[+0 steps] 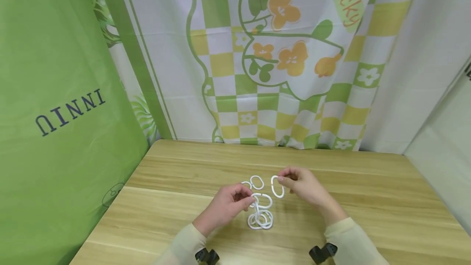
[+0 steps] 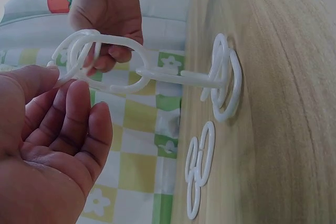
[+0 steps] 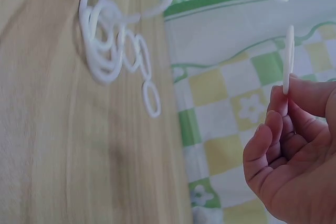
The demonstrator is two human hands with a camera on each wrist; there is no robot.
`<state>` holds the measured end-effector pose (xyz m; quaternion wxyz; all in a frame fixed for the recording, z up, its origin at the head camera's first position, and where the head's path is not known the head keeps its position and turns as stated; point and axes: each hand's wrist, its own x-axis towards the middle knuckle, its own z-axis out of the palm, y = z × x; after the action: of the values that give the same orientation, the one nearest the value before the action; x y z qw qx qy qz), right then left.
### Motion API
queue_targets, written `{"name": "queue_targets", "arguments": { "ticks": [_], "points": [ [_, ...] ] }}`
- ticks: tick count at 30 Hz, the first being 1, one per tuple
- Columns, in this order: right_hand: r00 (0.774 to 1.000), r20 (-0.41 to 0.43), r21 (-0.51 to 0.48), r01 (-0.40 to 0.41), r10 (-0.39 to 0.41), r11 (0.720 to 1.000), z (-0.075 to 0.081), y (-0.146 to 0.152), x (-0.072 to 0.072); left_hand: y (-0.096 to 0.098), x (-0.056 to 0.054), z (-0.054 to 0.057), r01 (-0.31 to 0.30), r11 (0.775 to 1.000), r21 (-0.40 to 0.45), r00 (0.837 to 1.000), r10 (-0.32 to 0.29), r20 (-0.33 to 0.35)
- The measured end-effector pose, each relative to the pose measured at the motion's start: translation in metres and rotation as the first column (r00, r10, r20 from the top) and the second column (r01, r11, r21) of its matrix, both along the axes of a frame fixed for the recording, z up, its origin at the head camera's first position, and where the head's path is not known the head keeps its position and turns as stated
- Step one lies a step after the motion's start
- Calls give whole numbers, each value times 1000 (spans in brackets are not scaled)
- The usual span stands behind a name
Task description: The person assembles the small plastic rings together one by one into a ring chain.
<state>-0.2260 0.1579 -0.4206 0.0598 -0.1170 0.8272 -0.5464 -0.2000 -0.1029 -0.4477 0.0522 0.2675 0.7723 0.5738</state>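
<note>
Your left hand [image 1: 228,205] pinches the white chain [image 2: 173,78]; just to its right, your right hand [image 1: 303,184] pinches a loose ring [image 3: 288,61], long side seeming to point toward you.

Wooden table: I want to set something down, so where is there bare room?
The table is bare left of the left hand, toward the green cloth, and right of the right hand. Crowded: the middle, with the linked chain and small rings.

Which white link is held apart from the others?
The link in the right hand; other links hang from the left hand or lie on the table.
</note>
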Motion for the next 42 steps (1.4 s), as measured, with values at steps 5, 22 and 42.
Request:
{"name": "queue_targets", "arguments": {
  "ticks": [5, 22, 42],
  "points": [
    [1000, 18, -33, -7, 8, 999, 10, -5, 15, 0, -1, 1, -1, 1000, -21, 999, 1, -33],
    [997, 69, -113, 28, -20, 993, 10, -14, 30, 13, 8, 27, -13, 997, -80, 999, 9, -50],
    [986, 38, -179, 166, -162, 970, 11, -15, 33, 8, -1, 13, 87, 994, -65, 992, -93, -85]
  ]
}}
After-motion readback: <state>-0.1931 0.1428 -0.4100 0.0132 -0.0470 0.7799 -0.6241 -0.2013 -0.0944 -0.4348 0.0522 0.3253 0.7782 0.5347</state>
